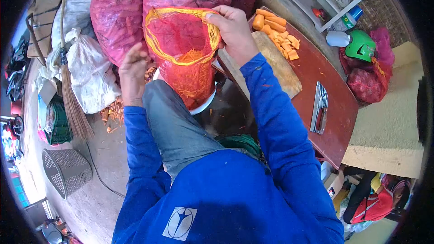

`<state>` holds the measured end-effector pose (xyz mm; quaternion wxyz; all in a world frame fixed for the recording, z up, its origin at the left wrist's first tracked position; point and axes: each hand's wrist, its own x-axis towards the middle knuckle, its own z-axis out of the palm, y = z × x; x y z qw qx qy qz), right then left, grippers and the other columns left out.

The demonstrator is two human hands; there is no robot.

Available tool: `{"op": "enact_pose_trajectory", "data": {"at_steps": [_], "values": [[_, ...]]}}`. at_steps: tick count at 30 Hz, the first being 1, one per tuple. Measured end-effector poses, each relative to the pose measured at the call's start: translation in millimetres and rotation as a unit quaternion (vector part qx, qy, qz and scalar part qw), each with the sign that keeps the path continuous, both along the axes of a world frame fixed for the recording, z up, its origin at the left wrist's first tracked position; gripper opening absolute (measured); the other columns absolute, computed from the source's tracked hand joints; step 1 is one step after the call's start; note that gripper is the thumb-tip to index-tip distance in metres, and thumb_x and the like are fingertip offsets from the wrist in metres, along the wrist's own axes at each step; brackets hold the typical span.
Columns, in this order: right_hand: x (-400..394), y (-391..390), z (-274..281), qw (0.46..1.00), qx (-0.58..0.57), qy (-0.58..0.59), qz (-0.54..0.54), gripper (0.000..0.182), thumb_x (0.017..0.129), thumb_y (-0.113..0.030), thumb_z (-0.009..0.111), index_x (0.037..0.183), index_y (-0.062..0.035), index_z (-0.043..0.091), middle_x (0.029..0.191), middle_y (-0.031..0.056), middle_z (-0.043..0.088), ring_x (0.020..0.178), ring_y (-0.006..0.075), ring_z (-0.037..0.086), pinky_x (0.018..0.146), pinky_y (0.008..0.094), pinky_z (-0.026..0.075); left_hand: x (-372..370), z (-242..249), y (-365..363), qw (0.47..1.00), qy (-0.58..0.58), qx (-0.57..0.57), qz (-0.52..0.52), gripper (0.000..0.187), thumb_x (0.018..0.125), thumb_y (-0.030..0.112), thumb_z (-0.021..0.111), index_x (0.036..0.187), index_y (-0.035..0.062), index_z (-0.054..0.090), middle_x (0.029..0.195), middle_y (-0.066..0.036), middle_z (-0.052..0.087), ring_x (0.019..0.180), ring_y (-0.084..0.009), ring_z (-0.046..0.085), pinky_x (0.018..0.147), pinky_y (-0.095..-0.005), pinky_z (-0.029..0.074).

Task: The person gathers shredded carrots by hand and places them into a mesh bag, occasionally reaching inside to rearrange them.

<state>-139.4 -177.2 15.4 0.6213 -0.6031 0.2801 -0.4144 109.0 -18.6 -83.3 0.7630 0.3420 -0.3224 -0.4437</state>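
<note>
A red mesh sack (183,49) with a yellow rim stands open in front of my knee, resting in a white bowl (204,103). My right hand (233,31) grips the sack's rim at its far right side and holds the mouth open. My left hand (132,70) is at the sack's left side, fingers curled against the mesh; what it grips is hidden. Peeled carrots and carrot chunks (275,31) lie on a wooden cutting board (271,63) on the red table (325,81).
Large red mesh sacks of carrots (122,9) are stacked behind. A metal cleaver (319,108) lies on the table. Carrot peelings (113,110), a broom (72,99), white bags and a mesh bin (68,169) sit on the floor at left. A green helmet (360,45) lies right.
</note>
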Motion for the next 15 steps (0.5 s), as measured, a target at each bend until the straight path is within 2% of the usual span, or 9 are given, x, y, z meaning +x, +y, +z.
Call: {"op": "enact_pose_trajectory", "data": {"at_steps": [2, 4, 7, 10, 11, 12, 13, 14, 15], "values": [[0, 2, -5, 0.999, 0.04, -0.03, 0.013, 0.012, 0.09, -0.009, 0.067, 0.096, 0.0008, 0.069, 0.075, 0.0034, 0.069, 0.052, 0.0057, 0.059, 0.041, 0.0216, 0.042, 11, -45, -9, 0.97, -0.198, 0.114, 0.083, 0.066, 0.078, -0.012, 0.06, 0.142, -0.0009, 0.049, 0.132, -0.01, 0.06, 0.116, -0.0217, 0.06, 0.086, -0.0325, 0.054], [2, 9, -5, 0.999, -0.004, -0.017, 0.042, 0.016, 0.09, -0.008, 0.067, 0.101, 0.0028, 0.07, 0.083, 0.0039, 0.071, 0.067, 0.0071, 0.064, 0.059, 0.0224, 0.05, -22, -25, -6, 0.937, -0.294, 0.186, 0.019, 0.082, 0.075, -0.013, 0.063, 0.15, 0.0041, 0.038, 0.141, -0.006, 0.052, 0.125, -0.022, 0.054, 0.09, -0.0337, 0.053], [7, 16, -11, 0.996, -0.009, 0.007, 0.091, 0.017, 0.091, -0.008, 0.067, 0.103, 0.0039, 0.07, 0.087, 0.0046, 0.072, 0.072, 0.0091, 0.066, 0.066, 0.0236, 0.053, -20, -61, -36, 0.929, -0.36, 0.074, 0.048, 0.069, 0.078, -0.005, 0.067, 0.143, 0.0053, 0.045, 0.132, -0.006, 0.058, 0.116, -0.0171, 0.058, 0.086, -0.034, 0.053], [15, 26, -14, 0.985, 0.066, -0.073, 0.145, 0.02, 0.094, -0.009, 0.066, 0.108, 0.0044, 0.07, 0.093, 0.0059, 0.072, 0.078, 0.0103, 0.068, 0.072, 0.0243, 0.054, 19, -130, -107, 0.916, -0.285, 0.11, -0.26, 0.027, 0.085, 0.017, 0.074, 0.107, 0.006, 0.062, 0.098, -0.003, 0.067, 0.086, -0.0132, 0.061, 0.076, -0.0353, 0.053], [16, 29, -18, 0.983, 0.08, -0.099, 0.131, 0.022, 0.094, -0.01, 0.065, 0.11, 0.0046, 0.069, 0.094, 0.0044, 0.071, 0.081, 0.0091, 0.066, 0.072, 0.0237, 0.052, -6, -135, -124, 0.941, -0.214, 0.164, -0.205, 0.02, 0.085, 0.011, 0.073, 0.102, 0.0058, 0.066, 0.093, -0.002, 0.067, 0.082, -0.0146, 0.062, 0.074, -0.0362, 0.054], [16, 31, -23, 0.981, 0.094, -0.126, 0.117, 0.024, 0.095, -0.012, 0.064, 0.111, 0.0049, 0.069, 0.095, 0.0029, 0.07, 0.083, 0.0078, 0.063, 0.073, 0.0231, 0.05, -51, -93, -120, 0.956, -0.238, 0.091, -0.143, 0.021, 0.084, 0.009, 0.072, 0.104, 0.0048, 0.066, 0.092, -0.003, 0.068, 0.082, -0.0152, 0.062, 0.074, -0.0366, 0.054], [11, 28, -29, 0.98, 0.101, -0.129, 0.114, 0.033, 0.096, -0.011, 0.062, 0.125, 0.0042, 0.063, 0.107, 0.0045, 0.069, 0.095, 0.0086, 0.063, 0.081, 0.024, 0.051, -81, -51, -111, 0.962, -0.261, 0.016, -0.081, 0.023, 0.084, 0.006, 0.071, 0.106, 0.0038, 0.066, 0.091, -0.004, 0.068, 0.082, -0.0158, 0.063, 0.074, -0.0369, 0.054], [3, 32, -26, 0.98, 0.099, -0.125, 0.115, 0.033, 0.096, -0.011, 0.062, 0.125, 0.0042, 0.063, 0.107, 0.0045, 0.069, 0.095, 0.0086, 0.063, 0.081, 0.024, 0.051, -77, -60, -116, 0.963, -0.258, 0.015, -0.08, 0.023, 0.084, 0.006, 0.071, 0.106, 0.0038, 0.066, 0.091, -0.004, 0.068, 0.082, -0.0158, 0.063, 0.074, -0.0369, 0.054], [-8, 41, -21, 0.981, 0.108, -0.149, 0.063, 0.038, 0.096, -0.011, 0.061, 0.13, 0.0041, 0.059, 0.111, 0.0048, 0.068, 0.098, 0.0097, 0.063, 0.083, 0.0249, 0.051, -71, -78, -123, 0.941, -0.337, 0.013, -0.037, 0.025, 0.083, 0.006, 0.072, 0.107, 0.0025, 0.065, 0.093, -0.005, 0.069, 0.083, -0.0161, 0.063, 0.076, -0.0366, 0.054]]}}
